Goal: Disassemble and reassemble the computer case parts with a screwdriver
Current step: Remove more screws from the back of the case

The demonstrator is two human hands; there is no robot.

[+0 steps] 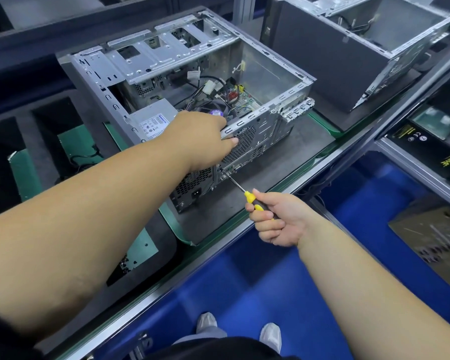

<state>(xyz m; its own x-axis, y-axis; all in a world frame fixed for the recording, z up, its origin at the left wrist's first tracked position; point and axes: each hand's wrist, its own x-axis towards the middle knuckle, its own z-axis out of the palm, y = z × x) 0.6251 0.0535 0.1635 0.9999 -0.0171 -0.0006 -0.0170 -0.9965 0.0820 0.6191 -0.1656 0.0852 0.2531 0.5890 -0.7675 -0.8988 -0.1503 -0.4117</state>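
Computer case: the open computer case (192,81) lies on its side on the grey mat of the counter (244,209), its open side up and its back panel toward the person; cables, a fan and a circuit board show inside.
Left hand: the left hand (205,136) grips the top edge of the back panel, fingers curled over the rim and thumb pressed on the outer mesh.
Right hand: the right hand (276,216) is wrapped round the handle of the screwdriver (240,188).
Screwdriver: yellow and black handle, thin metal shaft angled up and left, its tip touching the back panel just below the left hand.
Second case: another open case (348,48) sits further along the counter, well apart.
Floor: blue, with the person's shoes (270,336) at the bottom.
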